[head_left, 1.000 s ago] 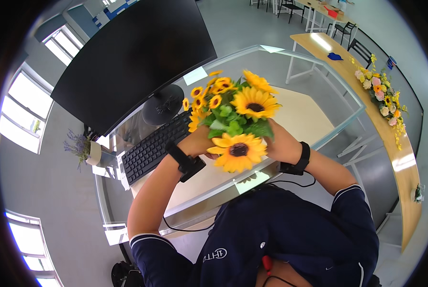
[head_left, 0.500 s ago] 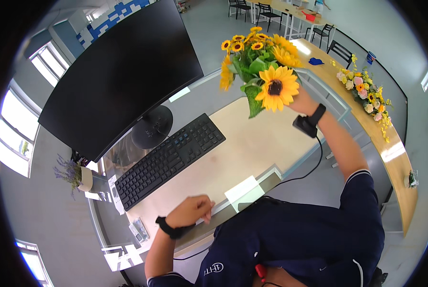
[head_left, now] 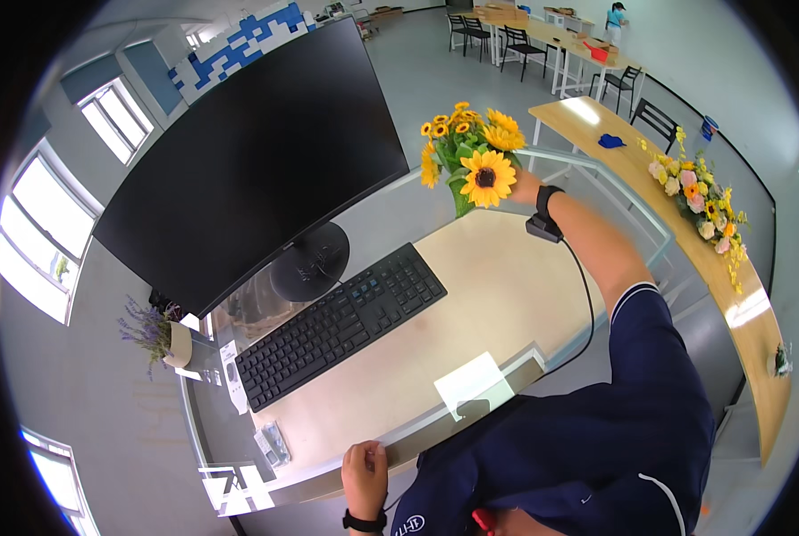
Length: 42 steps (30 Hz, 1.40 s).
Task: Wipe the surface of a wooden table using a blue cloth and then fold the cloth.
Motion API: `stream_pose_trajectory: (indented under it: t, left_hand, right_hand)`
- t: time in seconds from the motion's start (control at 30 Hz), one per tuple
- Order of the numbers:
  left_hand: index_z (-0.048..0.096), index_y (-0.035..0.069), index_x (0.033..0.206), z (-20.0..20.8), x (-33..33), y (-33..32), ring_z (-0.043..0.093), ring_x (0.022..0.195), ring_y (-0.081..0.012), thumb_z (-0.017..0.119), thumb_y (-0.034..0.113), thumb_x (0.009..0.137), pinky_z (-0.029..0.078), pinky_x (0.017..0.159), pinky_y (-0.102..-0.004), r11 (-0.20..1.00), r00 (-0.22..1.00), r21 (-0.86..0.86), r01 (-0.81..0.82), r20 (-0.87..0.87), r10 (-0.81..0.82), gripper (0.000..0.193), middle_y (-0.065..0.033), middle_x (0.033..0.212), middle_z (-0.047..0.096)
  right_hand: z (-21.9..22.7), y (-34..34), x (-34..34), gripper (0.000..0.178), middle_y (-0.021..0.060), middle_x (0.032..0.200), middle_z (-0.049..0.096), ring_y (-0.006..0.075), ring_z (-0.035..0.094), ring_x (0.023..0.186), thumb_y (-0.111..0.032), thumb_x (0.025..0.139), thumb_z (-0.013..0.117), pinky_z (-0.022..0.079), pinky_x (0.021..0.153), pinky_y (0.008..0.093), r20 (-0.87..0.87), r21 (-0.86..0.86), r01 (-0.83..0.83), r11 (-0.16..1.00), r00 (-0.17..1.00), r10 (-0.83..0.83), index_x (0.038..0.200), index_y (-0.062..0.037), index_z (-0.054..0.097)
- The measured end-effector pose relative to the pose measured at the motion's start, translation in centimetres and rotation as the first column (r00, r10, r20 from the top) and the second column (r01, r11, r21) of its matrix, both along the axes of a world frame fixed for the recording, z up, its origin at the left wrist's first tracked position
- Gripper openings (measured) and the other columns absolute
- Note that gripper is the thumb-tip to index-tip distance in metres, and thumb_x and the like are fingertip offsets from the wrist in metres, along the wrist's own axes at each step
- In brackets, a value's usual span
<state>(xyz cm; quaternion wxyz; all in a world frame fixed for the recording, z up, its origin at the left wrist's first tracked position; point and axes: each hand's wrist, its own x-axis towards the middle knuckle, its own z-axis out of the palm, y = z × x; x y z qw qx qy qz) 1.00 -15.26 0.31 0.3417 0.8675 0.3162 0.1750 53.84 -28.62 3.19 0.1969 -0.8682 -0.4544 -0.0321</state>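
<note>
A bunch of artificial sunflowers (head_left: pixel 484 179), large and small yellow blooms with green leaves, stands at the desk's far right corner. My right hand (head_left: pixel 526 188) reaches into it from the right, its fingers hidden behind the blooms and apparently closed around the lower part. Any pot or vase below is out of sight. A black strap with a small box and a cable is on that wrist. My left hand (head_left: pixel 365 473) rests by the desk's near edge with curled fingers and nothing visible in them; a black band circles that wrist.
A large black monitor (head_left: pixel 256 161) and a black keyboard (head_left: pixel 341 326) occupy the glass-edged desk (head_left: pixel 498 286). At its left are a lavender pot (head_left: pixel 178 344) and a small clear packet (head_left: pixel 273 444). A long wooden table (head_left: pixel 632 165) at right bears a mixed flower arrangement (head_left: pixel 699 201).
The sunflowers and my right hand have moved away from me and lower, toward the desk's far corner. My left hand has drawn back toward the near edge. The whole view has shifted slightly.
</note>
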Motion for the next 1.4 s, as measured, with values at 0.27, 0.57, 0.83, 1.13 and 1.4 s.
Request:
stream_pose_trajectory:
  t: [0.27, 0.57, 0.83, 1.13, 1.4]
  left_hand:
    - [0.053, 0.003, 0.07, -2.9, 1.1, -1.1, 0.05, 0.06, -0.022, 0.054, 0.009, 0.076, 0.039, 0.056, -0.0321, 0.935, 0.981, 0.302, -0.187, 0.115, 0.159, 0.009, -0.0078, 0.065, 0.054]
    - [0.05, 0.003, 0.063, -2.3, 3.8, -0.3, 0.048, 0.052, -0.0236, 0.054, 0.006, 0.074, 0.037, 0.05, -0.0334, 0.966, 0.973, 0.169, -0.196, 0.156, 0.17, 0.013, -0.0074, 0.058, 0.052]
    - [0.05, 0.004, 0.062, -2.7, 3.7, -0.2, 0.047, 0.051, -0.023, 0.056, 0.006, 0.073, 0.036, 0.049, -0.0337, 0.954, 0.975, 0.219, -0.203, 0.134, 0.176, 0.013, -0.0062, 0.055, 0.049]
    - [0.05, 0.004, 0.061, -2.9, 3.7, 0.0, 0.047, 0.049, -0.0211, 0.056, 0.006, 0.073, 0.033, 0.045, -0.0318, 0.941, 0.977, 0.273, -0.201, 0.13, 0.171, 0.014, -0.0059, 0.055, 0.05]
    - [0.049, 0.004, 0.062, -3.3, 3.5, 0.0, 0.048, 0.052, -0.0231, 0.057, 0.007, 0.072, 0.036, 0.049, -0.0339, 0.943, 0.975, 0.248, -0.22, 0.088, 0.204, 0.013, -0.0058, 0.057, 0.05]
  right_hand:
    - [-7.0, 0.8, 6.0, 0.044, 0.014, 0.112, 0.047, 0.0311, 0.043, 0.104, -0.034, 0.074, 0.057, 0.038, 0.086, 0.0377, 0.137, 0.132, -0.164, 0.978, 0.98, 0.146, 0.11, -0.0093, 0.048]
    - [-6.2, 1.1, 5.1, 0.053, 0.014, 0.115, 0.045, 0.0307, 0.043, 0.106, -0.029, 0.069, 0.064, 0.036, 0.09, 0.0369, -0.129, 0.204, -0.13, 0.97, 0.979, 0.158, 0.113, -0.0073, 0.044]
    - [-5.2, 0.7, 4.4, 0.058, 0.0124, 0.112, 0.047, 0.0268, 0.047, 0.102, -0.023, 0.069, 0.068, 0.038, 0.088, 0.0337, -0.294, 0.467, 0.041, 0.883, 0.949, 0.112, 0.115, -0.0043, 0.039]
    - [-4.8, 0.4, 2.9, 0.04, 0.0152, 0.102, 0.054, 0.0316, 0.051, 0.094, -0.026, 0.074, 0.06, 0.042, 0.079, 0.0345, -0.25, 0.421, 0.156, 0.893, 0.967, -0.05, 0.105, -0.0041, 0.046]
    - [-5.2, 1.0, 2.8, 0.037, 0.015, 0.099, 0.056, 0.0333, 0.052, 0.09, -0.025, 0.074, 0.059, 0.043, 0.076, 0.0364, -0.193, 0.438, 0.192, 0.878, 0.974, -0.117, 0.103, -0.0044, 0.047]
